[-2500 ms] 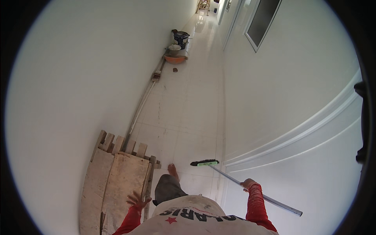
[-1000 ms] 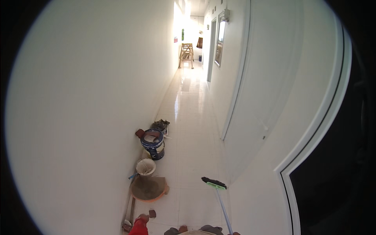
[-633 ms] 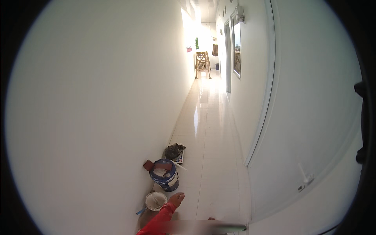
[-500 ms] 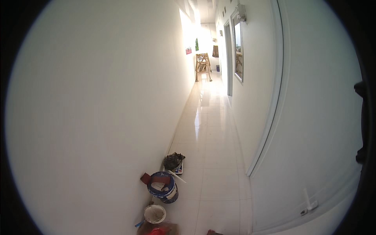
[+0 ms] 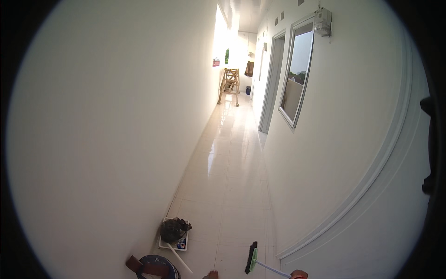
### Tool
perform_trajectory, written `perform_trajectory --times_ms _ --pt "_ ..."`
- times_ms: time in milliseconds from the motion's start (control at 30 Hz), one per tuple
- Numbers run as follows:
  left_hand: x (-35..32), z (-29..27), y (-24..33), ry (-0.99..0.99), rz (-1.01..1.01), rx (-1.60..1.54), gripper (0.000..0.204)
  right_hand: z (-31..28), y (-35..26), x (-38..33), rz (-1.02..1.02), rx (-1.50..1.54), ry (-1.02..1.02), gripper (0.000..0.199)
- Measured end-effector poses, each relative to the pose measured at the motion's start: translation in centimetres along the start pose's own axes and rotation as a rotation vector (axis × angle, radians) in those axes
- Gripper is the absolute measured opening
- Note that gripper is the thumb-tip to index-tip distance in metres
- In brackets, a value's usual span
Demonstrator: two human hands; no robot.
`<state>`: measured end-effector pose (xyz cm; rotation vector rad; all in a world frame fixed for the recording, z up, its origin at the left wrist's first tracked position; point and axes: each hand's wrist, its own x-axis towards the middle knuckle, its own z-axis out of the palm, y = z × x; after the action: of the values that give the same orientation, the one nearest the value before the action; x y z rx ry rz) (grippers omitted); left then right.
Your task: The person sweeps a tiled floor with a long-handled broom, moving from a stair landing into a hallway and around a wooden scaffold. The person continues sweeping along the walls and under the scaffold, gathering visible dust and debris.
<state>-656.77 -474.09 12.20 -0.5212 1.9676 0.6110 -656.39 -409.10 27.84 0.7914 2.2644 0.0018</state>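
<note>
The broom [image 5: 252,259] is back in view, now across from the bucket [image 5: 162,260], right hand's [image 5: 298,274] grip clamped round its handle [image 5: 271,268], left hand unseen.

Pale glossy tiled floor [image 5: 204,211]: window-side glare streaks farther off.
Shallow white rectangular tray [image 5: 163,243]: near left, by plain white left wall [image 5: 102,139]; crumpled black plastic bag [image 5: 172,230] in it.
Slim white stick [image 5: 179,258]: slants from tray toward lower edge.
Round dark-blue bucket [image 5: 160,259]: paint-marked, cut off by lower edge; flat reddish-brown piece [image 5: 155,269] on top, reddish-brown block [image 5: 134,263] at rim.
Pale wooden trestle [image 5: 229,87]: upright, far end.
Brown cloth [image 5: 249,69]: hanging; small dark-blue container [image 5: 248,89] below.
Silver-framed rectangular window [image 5: 297,76]: right side, reflecting sky, greenery.
Clear-covered meter box [image 5: 323,22]: mounted beside window top.
Grey-framed doorway [image 5: 272,83]: just beyond window.
</note>
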Motion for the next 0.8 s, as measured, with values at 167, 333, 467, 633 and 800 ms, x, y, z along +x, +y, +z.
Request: perform_trajectory --times_ms 167,333,467,633,800 --pt "10.1 -20.6 28.0 0.473 0.546 -0.111 0.058 -9.3 -9.6 3.8 -0.085 1.283 -0.468 0.041" --pt "12.5 -39.1 53.7 0.597 1.025 -0.314 0.055 -17.6 -21.6 16.7 -0.270 1.218 -0.240 0.024" --pt "17.1 -45.5 61.6 0.578 0.965 -0.233 0.052 -23.7 -31.1 31.4 -0.335 1.077 0.120 0.025" --pt "23.0 -46.5 54.8 0.234 0.253 0.288 0.064 -36.8 -41.0 45.9 -0.277 0.933 0.015 0.030" --pt "23.6 -48.9 47.9 0.033 -0.232 0.108 0.063 -54.5 -50.2 55.7 -0.343 0.841 0.002 0.031"
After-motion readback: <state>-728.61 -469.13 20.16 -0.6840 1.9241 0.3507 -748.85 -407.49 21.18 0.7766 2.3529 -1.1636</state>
